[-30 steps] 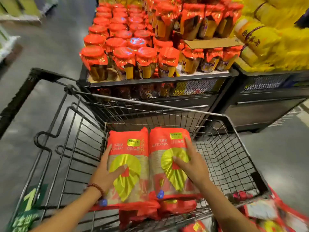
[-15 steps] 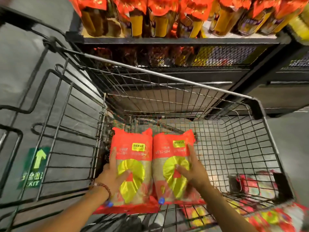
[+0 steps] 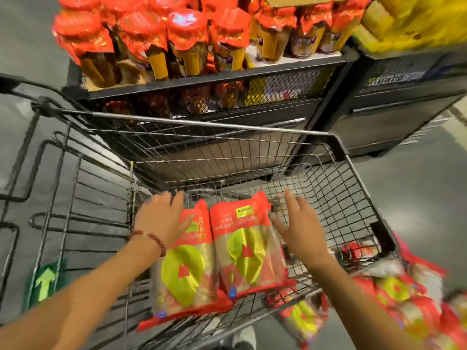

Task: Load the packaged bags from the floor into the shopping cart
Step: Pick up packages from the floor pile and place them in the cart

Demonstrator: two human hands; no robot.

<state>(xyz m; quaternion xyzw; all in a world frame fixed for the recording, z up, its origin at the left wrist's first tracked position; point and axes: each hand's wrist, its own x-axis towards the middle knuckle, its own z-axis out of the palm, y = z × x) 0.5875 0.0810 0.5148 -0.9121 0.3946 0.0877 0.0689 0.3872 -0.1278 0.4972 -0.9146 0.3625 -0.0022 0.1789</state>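
Packaged bags, a left bag [image 3: 185, 269] and a right bag [image 3: 249, 251], lie side by side on the wire floor of the shopping cart [image 3: 353, 198]. The left hand [image 3: 161, 218] spreads open over the left bag's top corner; whether it touches is unclear. The right hand [image 3: 300, 228] hovers open just beside the right bag. More bags [image 3: 404, 294] lie blurred outside the cart at right; a shelf of red-capped jars [image 3: 192, 46] stands beyond.

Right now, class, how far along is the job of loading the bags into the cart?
Done: a red-and-gold twin pack of bags lies inside the wire shopping cart. In hand: nothing; the left hand and right hand are open beside it. Left: more red packs outside the cart, lower right.
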